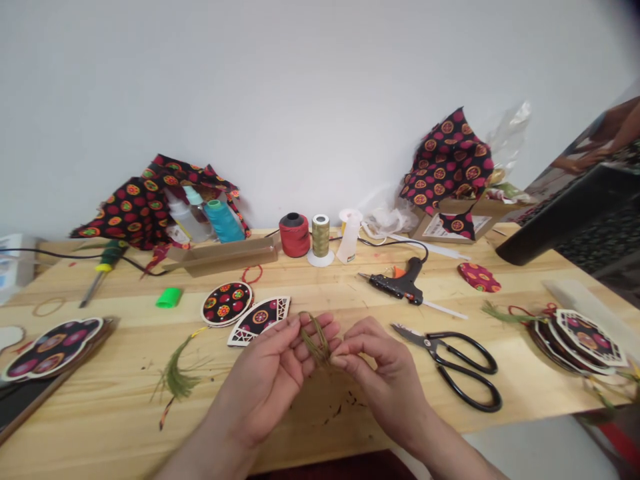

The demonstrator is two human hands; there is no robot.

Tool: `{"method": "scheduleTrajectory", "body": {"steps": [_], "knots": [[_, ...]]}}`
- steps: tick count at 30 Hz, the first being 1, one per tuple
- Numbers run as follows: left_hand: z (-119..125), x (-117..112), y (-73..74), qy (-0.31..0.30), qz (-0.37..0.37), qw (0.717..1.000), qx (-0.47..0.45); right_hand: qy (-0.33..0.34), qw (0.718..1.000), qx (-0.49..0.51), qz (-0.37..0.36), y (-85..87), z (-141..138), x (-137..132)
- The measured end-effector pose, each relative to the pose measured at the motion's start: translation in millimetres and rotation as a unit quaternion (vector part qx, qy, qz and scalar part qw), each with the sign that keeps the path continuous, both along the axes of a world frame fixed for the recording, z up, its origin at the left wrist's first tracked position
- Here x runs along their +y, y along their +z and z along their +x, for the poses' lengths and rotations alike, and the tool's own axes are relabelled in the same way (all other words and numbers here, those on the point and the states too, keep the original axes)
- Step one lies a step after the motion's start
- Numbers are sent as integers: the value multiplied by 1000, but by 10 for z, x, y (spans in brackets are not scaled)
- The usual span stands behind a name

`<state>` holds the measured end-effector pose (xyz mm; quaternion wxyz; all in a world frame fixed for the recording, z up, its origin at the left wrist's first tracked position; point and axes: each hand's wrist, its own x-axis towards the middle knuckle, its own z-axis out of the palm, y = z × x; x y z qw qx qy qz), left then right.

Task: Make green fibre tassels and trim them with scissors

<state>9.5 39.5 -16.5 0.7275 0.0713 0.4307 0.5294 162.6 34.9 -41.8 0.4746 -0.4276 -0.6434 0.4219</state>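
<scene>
Over the near edge of the wooden table (pixel 125 407), my left hand (pixel 270 380) and my right hand (pixel 383 373) meet around a small loop of olive-green thread (pixel 315 340). The left fingers support the loop from behind. My right hand pinches its lower end between thumb and fingertips. Just beyond the hands lie a fan-shaped fabric-covered ornament (pixel 260 320) and an oval one (pixel 227 303). A finished green tassel (pixel 175 377) rests to the left.
Black scissors (pixel 460 363) and a black glue gun (pixel 400 283) lie to the right. Thread spools (pixel 295 235) (pixel 321 237), a white bottle (pixel 349 237), a cardboard tray (pixel 225 257) and patterned fabric (pixel 145 200) stand at the back. Ornament stacks (pixel 575 337) (pixel 50 347) sit at both sides.
</scene>
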Motion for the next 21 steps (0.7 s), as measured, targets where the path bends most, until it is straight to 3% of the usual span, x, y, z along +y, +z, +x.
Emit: {"method": "scheduleTrajectory", "body": {"steps": [8, 13, 16, 21], "knots": [[-1, -7, -16, 8, 13, 1000, 10, -8, 1000, 17, -22, 11, 26, 22], [-46, -97, -35, -72, 87, 989, 93, -39, 997, 47, -47, 216, 198, 170], [-78, -141, -43, -119, 105, 958, 239, -57, 997, 44, -27, 364, 287, 262], [-166, -149, -48, -150, 161, 857, 465, -54, 998, 14, 3, 527, 353, 327]]}}
